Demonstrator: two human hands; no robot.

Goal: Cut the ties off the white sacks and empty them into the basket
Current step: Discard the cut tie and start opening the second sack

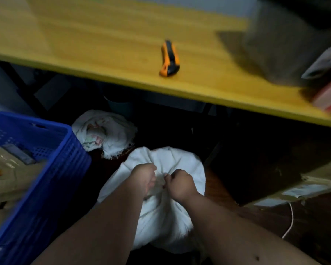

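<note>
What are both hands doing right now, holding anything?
Left hand: closed, gripping the gathered cloth of the near white sack.
Right hand: closed, gripping the same sack beside it.

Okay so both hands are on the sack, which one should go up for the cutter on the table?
Right, probably. The orange cutter lies on the yellow table up and slightly right of both hands. The left hand can keep gripping the near sack while the right hand lets go.

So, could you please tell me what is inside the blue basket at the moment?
The blue basket holds beige packets in clear wrap and a grey piece. Blur hides what they are, and the near wall covers anything lower.
</note>
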